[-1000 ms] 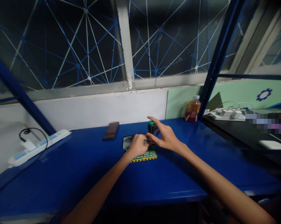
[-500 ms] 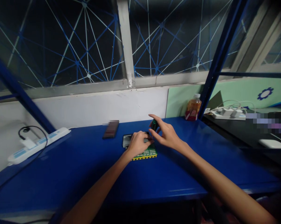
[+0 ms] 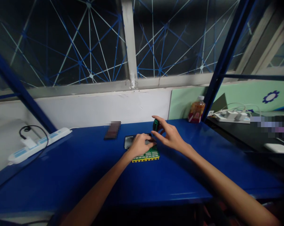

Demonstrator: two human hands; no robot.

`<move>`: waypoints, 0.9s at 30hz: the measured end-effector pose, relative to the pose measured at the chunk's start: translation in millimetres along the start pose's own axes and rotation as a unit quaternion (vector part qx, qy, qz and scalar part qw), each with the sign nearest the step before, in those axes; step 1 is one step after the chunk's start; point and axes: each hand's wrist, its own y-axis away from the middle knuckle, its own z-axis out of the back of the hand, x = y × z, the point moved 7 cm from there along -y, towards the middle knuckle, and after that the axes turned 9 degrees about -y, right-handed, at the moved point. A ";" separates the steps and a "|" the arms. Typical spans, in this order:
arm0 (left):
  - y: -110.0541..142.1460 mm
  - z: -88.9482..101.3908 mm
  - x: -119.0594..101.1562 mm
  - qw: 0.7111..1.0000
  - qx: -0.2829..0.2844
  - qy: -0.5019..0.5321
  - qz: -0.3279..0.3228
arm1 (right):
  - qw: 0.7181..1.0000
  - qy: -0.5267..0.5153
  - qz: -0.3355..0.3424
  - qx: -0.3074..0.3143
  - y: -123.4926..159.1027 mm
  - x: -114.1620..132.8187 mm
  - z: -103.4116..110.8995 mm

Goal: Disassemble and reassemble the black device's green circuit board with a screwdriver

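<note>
A screwdriver (image 3: 156, 125) with a green and black handle stands nearly upright in my right hand (image 3: 171, 135). My thumb and fingers are around its handle, and the index finger reaches past the top. Below it, my left hand (image 3: 142, 145) lies over a dark, grey-faced flat device (image 3: 129, 142), its fingertips bent together close to the screwdriver's lower end. What those fingertips pinch is hidden. Under and in front of the left hand is a green board (image 3: 152, 153) with rows of pale markings and a yellow toothed front edge. The left hand covers part of both.
On the blue table (image 3: 85, 169), a dark flat object (image 3: 112, 130), partly blurred, lies near the wall. A white power strip (image 3: 40, 145) with a black cable is at left. A drink bottle (image 3: 196, 110) stands back right, beside a blue frame post (image 3: 214, 94).
The camera view has shifted slightly, moving the scene a little right. The screwdriver's handle appears turned somewhat within my right fingers. My left hand stays in place on the device.
</note>
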 end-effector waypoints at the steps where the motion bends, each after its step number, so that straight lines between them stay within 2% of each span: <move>1: 0.5 0.8 0.0 1.000 -0.007 -0.006 -0.002 | 1.000 0.005 0.003 -0.004 -0.1 0.2 0.1; 7: 0.5 -2.9 4.7 1.000 -0.021 -0.007 0.010 | 1.000 -0.002 0.008 0.006 -0.4 1.3 -3.0; 12: 0.6 -2.9 3.0 1.000 -0.021 0.001 -0.006 | 0.999 -0.026 0.021 0.008 -0.6 3.2 -6.2; 18: 3.3 -0.9 2.2 0.999 -0.029 0.018 -0.010 | 1.000 -0.022 0.005 -0.002 -0.4 -0.8 -6.2; 24: 3.4 -1.6 6.3 0.998 -0.051 0.043 0.006 | 1.000 0.016 0.014 -0.007 1.4 2.4 -6.9; 27: 1.2 -3.1 8.7 0.997 -0.044 0.064 0.009 | 0.999 0.040 0.029 -0.011 2.4 7.9 -7.8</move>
